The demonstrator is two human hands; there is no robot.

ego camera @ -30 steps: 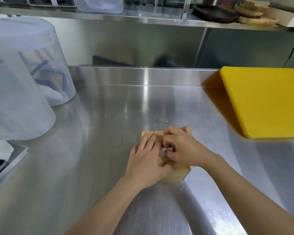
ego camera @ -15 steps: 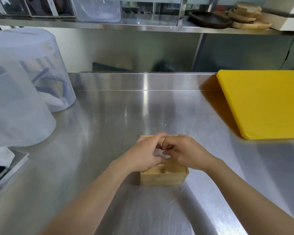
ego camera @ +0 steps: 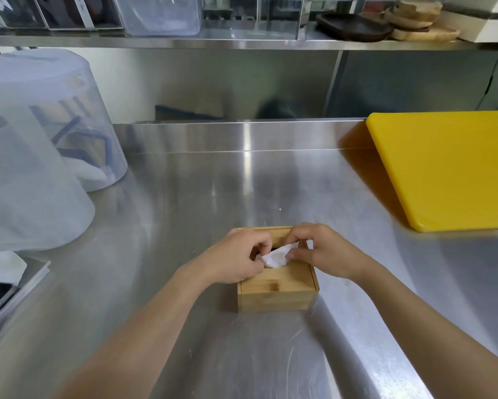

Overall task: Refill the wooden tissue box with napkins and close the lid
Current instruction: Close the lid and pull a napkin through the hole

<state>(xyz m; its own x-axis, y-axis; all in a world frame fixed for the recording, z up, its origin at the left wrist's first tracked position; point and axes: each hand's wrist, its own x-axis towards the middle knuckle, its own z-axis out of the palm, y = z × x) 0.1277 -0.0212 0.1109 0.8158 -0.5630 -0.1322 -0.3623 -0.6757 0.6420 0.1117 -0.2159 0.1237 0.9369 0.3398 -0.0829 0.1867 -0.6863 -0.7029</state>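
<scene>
A small wooden tissue box (ego camera: 279, 295) stands on the steel counter (ego camera: 213, 203) close in front of me, its lid down on top. A white napkin (ego camera: 276, 256) sticks up out of the slot in the lid. My left hand (ego camera: 236, 259) pinches the napkin's left end from the box's left side. My right hand (ego camera: 325, 251) pinches its right end from the right side. Both hands rest over the top of the box and hide much of the lid.
A thick yellow cutting board (ego camera: 446, 165) lies at the right. Two large translucent plastic containers (ego camera: 32, 156) stand upside down at the left, with a tray edge (ego camera: 14, 286) below them. A shelf (ego camera: 242, 41) with dark and wooden dishes runs along the back.
My left hand lifted from lying flat on the lid and curled its fingers onto the napkin. The white napkin has come further up out of the slot between both hands.
</scene>
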